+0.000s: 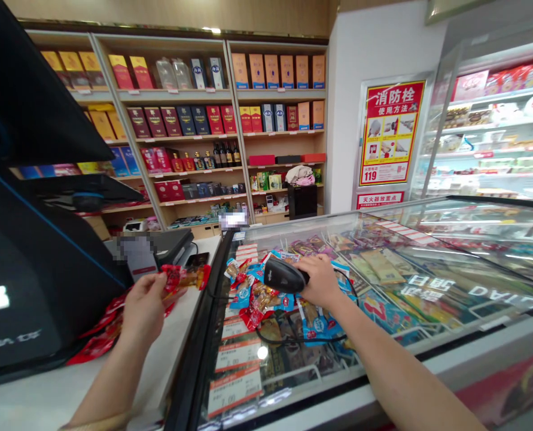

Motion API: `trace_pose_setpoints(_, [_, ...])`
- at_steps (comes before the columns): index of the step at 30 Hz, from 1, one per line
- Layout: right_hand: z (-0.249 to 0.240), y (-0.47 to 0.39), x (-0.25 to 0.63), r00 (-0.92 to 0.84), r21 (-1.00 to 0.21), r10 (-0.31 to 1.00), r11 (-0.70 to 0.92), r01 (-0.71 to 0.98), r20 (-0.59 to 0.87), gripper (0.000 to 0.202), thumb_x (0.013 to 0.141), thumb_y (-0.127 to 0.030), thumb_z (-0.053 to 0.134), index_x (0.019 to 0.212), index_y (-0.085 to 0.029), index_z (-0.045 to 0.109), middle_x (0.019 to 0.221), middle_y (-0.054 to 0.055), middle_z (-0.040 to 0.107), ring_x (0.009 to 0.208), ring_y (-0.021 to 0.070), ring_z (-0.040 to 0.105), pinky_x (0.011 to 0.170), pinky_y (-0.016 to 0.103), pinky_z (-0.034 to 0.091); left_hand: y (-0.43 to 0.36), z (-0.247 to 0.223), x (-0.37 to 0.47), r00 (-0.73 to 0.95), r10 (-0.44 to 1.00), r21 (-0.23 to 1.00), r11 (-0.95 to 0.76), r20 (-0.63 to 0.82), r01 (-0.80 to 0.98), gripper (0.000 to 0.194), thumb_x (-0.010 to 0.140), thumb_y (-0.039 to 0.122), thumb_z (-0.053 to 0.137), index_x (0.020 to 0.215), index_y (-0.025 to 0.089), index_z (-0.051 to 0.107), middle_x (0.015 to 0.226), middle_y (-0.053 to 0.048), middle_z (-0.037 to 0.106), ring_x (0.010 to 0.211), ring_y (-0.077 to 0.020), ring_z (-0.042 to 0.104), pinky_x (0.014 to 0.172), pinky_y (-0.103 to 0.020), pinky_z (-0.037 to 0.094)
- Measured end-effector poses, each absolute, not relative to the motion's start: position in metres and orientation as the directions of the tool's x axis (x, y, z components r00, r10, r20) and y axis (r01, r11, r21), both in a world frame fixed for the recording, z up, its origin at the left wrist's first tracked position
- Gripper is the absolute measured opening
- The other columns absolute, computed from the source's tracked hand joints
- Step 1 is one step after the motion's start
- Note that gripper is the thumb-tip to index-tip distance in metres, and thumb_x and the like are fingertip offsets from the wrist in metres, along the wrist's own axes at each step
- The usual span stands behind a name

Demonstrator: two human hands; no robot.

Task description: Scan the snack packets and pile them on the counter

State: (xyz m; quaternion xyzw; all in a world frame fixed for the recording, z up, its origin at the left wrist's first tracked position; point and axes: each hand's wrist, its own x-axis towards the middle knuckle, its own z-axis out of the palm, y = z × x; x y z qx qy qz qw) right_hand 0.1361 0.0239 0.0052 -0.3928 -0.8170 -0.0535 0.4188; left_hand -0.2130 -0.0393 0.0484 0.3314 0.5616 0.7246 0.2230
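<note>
Pinched in my left hand (145, 305) is a small red snack packet (193, 277) with a clear part that shows brown food. Several more red packets (102, 326) lie on the white counter under that hand, beside the black register. My right hand (320, 280) is wrapped around the handle of a black barcode scanner (284, 275), whose head points left toward the packet. Beneath the scanner, a pile of blue and red snack packets (261, 299) rests on the freezer's glass top. The scanner's black cable (293, 341) loops over the glass around the pile.
A black register (37, 269) fills the left side. The glass-topped freezer (428, 317) stretches right, with packaged ice creams inside and price tags (234, 389) at its left edge. Behind are shelves of boxes and bottles (194, 137), and a chilled display (499, 137).
</note>
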Motion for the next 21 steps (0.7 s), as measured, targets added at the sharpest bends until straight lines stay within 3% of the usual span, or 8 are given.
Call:
trace_pose_setpoints(3, [0.005, 0.023, 0.134, -0.341, -0.239, 0.577, 0.703, 0.67, 0.743, 0.022, 0.068, -0.023, 0.067, 0.089, -0.024, 0.073, 0.084, 0.003, 0.074, 0.081, 0.0198, 0.06, 0.077, 0.035, 0.026, -0.016, 0.058, -0.196, -0.564, 0.818, 0.928, -0.288, 0.111, -0.235, 0.017, 0.079, 0.014, 0.065, 0.069, 0.018, 0.052, 0.064, 0.004, 0.057, 0.061, -0.0128, 0.06, 0.069, -0.033, 0.06])
trace_pose_setpoints(9, [0.004, 0.025, 0.134, -0.316, -0.243, 0.538, 0.73, 0.639, 0.782, 0.021, 0.069, -0.023, 0.064, 0.088, -0.024, 0.072, 0.082, 0.002, 0.074, 0.077, 0.0184, 0.06, 0.077, 0.035, 0.026, 0.021, 0.058, -0.181, -0.435, 0.9, 0.84, -0.237, 0.001, -0.489, 0.018, 0.087, 0.006, 0.052, 0.073, 0.017, 0.055, 0.071, -0.002, 0.066, 0.063, -0.0153, 0.067, 0.061, -0.028, 0.058])
trace_pose_setpoints(11, [0.005, 0.025, 0.134, -0.309, -0.246, 0.527, 0.738, 0.628, 0.792, 0.021, 0.068, -0.024, 0.064, 0.088, -0.023, 0.071, 0.081, 0.002, 0.073, 0.077, 0.0184, 0.06, 0.077, 0.035, 0.025, 0.027, 0.048, -0.184, -0.342, 0.938, 0.765, -0.186, -0.047, -0.616, 0.017, 0.088, 0.006, 0.048, 0.078, 0.017, 0.055, 0.071, -0.002, 0.064, 0.057, -0.0122, 0.064, 0.053, -0.022, 0.054])
trace_pose_setpoints(14, [0.008, 0.019, 0.134, -0.308, -0.237, 0.506, 0.752, 0.616, 0.806, 0.016, 0.071, -0.026, 0.064, 0.085, -0.022, 0.07, 0.077, 0.002, 0.071, 0.075, 0.0173, 0.059, 0.077, 0.034, 0.026, 0.028, 0.03, -0.189, -0.134, 0.987, 0.592, -0.056, -0.09, -0.804, 0.019, 0.089, 0.002, 0.041, 0.082, 0.016, 0.053, 0.067, 0.002, 0.052, 0.044, -0.0041, 0.049, 0.039, -0.011, 0.037])
trace_pose_setpoints(17, [0.013, 0.01, 0.131, -0.331, -0.187, 0.441, 0.79, 0.583, 0.834, 0.017, 0.075, -0.032, 0.063, 0.088, -0.022, 0.069, 0.08, 0.002, 0.071, 0.075, 0.0168, 0.059, 0.078, 0.034, 0.026, 0.024, 0.017, -0.189, 0.039, 0.995, 0.469, 0.08, -0.097, -0.88, 0.022, 0.088, -0.001, 0.037, 0.09, 0.016, 0.051, 0.069, 0.003, 0.045, 0.04, -0.0007, 0.042, 0.033, -0.008, 0.026])
trace_pose_setpoints(21, [0.017, -0.005, 0.122, -0.35, -0.142, 0.363, 0.842, 0.521, 0.864, 0.014, 0.079, -0.031, 0.06, 0.087, -0.023, 0.068, 0.081, 0.001, 0.071, 0.076, 0.0156, 0.06, 0.083, 0.036, 0.027, 0.014, 0.014, -0.176, 0.218, 0.962, 0.434, 0.27, -0.166, -0.86, 0.027, 0.087, -0.003, 0.032, 0.094, 0.016, 0.049, 0.072, 0.003, 0.042, 0.041, -0.0015, 0.043, 0.033, -0.009, 0.028])
